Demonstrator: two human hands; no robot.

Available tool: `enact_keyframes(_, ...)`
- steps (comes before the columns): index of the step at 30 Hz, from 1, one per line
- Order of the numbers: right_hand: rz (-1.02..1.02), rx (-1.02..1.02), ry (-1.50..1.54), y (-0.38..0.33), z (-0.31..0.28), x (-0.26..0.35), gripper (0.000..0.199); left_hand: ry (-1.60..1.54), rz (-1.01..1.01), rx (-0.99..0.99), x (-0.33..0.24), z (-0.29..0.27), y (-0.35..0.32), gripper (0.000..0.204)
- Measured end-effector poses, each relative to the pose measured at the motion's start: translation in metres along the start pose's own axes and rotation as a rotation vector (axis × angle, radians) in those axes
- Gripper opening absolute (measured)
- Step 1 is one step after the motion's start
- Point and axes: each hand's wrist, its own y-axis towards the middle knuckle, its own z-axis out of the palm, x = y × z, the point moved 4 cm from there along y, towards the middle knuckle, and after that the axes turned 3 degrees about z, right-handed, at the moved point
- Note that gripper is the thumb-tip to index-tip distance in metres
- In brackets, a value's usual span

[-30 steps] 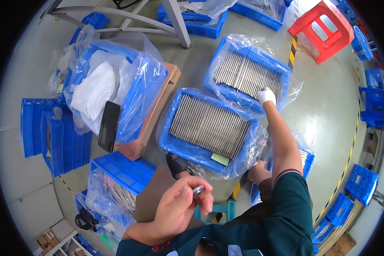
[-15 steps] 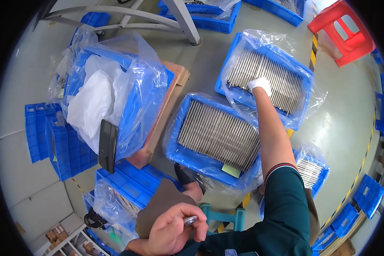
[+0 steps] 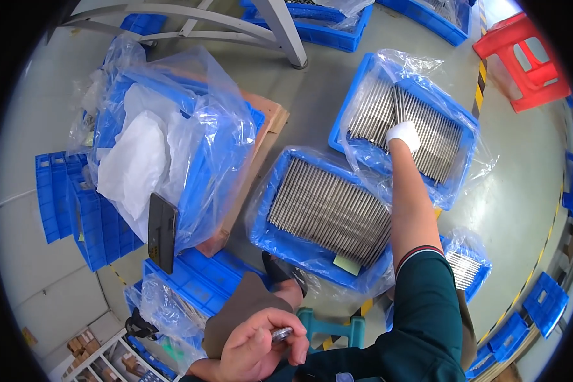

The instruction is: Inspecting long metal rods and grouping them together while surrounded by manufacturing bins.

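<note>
My right hand (image 3: 403, 137), in a white glove, is closed round a few metal rods (image 3: 399, 105) in the far blue bin (image 3: 342, 105). Those rods stand at an angle to the row of silver rods (image 3: 438, 143) lying side by side under it. Clear plastic lines this bin. Close to my body, my bare left hand (image 3: 261, 340) has its fingers curled round a small round metal piece (image 3: 281, 334), seen edge-on. A second lined blue bin (image 3: 258, 235) full of similar rods sits nearer, with a pale green paper slip (image 3: 347, 264) at its near edge.
Left stands a large blue bin (image 3: 197, 204) with white sheeting and plastic, on a wooden pallet (image 3: 270, 118). A dark phone-like slab (image 3: 162, 232) is beside it. A red stool (image 3: 525, 63) is far right, a grey metal frame leg (image 3: 286, 38) at the top, a teal stool (image 3: 334, 326) below me.
My right hand has taken hold of a few rods, which now tilt out of the row. The left hand keeps its metal piece. The whole view has shifted slightly.
</note>
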Motion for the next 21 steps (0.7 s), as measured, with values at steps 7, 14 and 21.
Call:
enact_keyframes(7, -0.065, 0.613, 0.628, 0.041, 0.017, -0.033, 0.032, 0.005, 0.022, -0.029, -0.002, 0.003, -0.004, 0.050)
enact_keyframes(14, 0.150, 0.793, 0.920, -0.004, -0.004, -0.061, 0.041, 0.056, 0.092, -0.056, 0.007, 0.007, -0.030, 0.049)
enact_keyframes(21, -0.185, 0.691, 0.980, -0.106, -0.130, -0.070, 0.039, -0.037, 0.250, 0.085, 0.024, 0.009, -0.071, 0.037)
